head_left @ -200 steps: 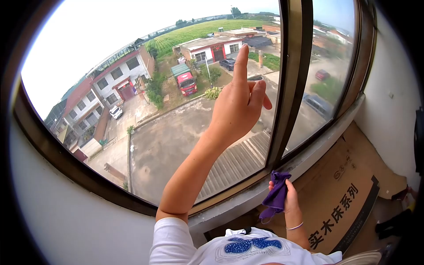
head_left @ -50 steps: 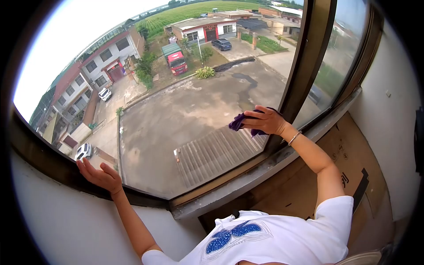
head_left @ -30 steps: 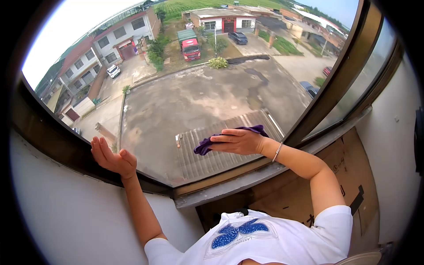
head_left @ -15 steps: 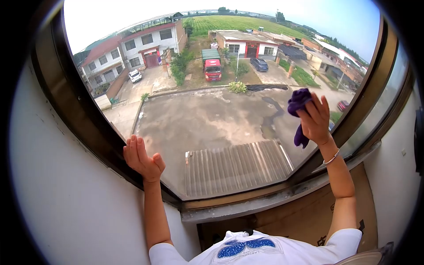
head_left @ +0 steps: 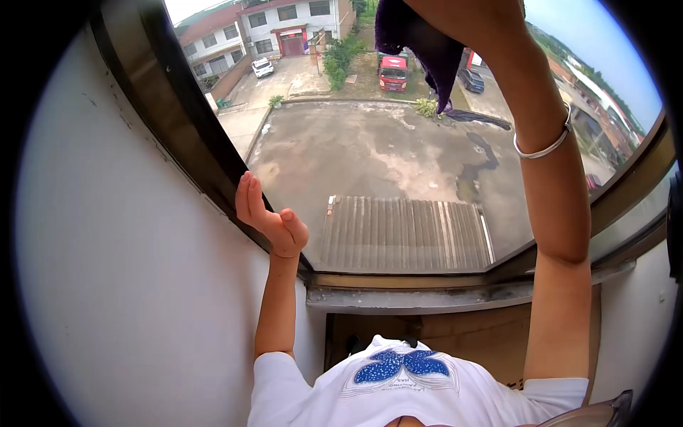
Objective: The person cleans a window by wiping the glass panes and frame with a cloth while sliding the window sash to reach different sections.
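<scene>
A dark purple cloth (head_left: pixel 411 41) hangs from my right hand (head_left: pixel 473 21) at the top of the view, in front of the window glass (head_left: pixel 341 153). The fingers are partly cut off by the upper edge, and the cloth droops below them to a point. A silver bangle (head_left: pixel 546 146) circles that wrist. Lower down on the left, my left hand (head_left: pixel 269 219) is empty, its fingers extended and thumb apart. It rests at the dark window frame (head_left: pixel 188 107), beside the pane.
A narrow sill (head_left: pixel 427 299) runs under the window, with brown cardboard (head_left: pixel 469 334) below it. White wall (head_left: pixel 107 235) stands at left. Outside lie a corrugated roof (head_left: pixel 405 231), a concrete yard, a red truck (head_left: pixel 393 72) and houses.
My right hand has risen with the purple cloth, up and leftward to the top of the view. The camera view has tilted and shifted; my left hand stays by the frame.
</scene>
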Demonstrator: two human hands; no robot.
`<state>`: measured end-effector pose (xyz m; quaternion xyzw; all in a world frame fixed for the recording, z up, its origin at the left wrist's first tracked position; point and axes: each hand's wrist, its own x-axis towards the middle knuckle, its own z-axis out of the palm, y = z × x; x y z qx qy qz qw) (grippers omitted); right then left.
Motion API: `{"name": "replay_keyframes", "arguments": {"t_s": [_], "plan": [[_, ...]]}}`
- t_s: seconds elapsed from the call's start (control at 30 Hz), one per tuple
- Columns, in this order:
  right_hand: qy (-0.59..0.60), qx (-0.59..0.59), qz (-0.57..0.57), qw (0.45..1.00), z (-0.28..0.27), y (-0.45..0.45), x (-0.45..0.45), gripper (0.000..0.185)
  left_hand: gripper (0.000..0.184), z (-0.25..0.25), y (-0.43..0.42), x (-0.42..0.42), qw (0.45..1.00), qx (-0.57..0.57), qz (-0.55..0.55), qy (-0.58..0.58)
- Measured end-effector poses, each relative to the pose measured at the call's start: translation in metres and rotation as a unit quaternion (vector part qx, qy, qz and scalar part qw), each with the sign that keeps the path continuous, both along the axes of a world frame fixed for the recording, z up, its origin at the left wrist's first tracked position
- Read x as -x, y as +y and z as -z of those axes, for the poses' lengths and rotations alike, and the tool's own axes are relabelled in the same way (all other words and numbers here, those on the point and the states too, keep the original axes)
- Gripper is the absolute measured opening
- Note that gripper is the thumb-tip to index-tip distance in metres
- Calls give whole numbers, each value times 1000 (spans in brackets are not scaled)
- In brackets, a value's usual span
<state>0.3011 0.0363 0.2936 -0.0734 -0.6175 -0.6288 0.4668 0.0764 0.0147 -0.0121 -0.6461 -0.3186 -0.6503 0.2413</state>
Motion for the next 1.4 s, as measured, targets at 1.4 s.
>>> {"name": "replay_keyframes", "arguments": {"t_s": [1.4], "plan": [[310, 897, -287, 129, 415, -229, -29, 41, 26, 60, -146, -32, 878, 368, 207, -226]]}}
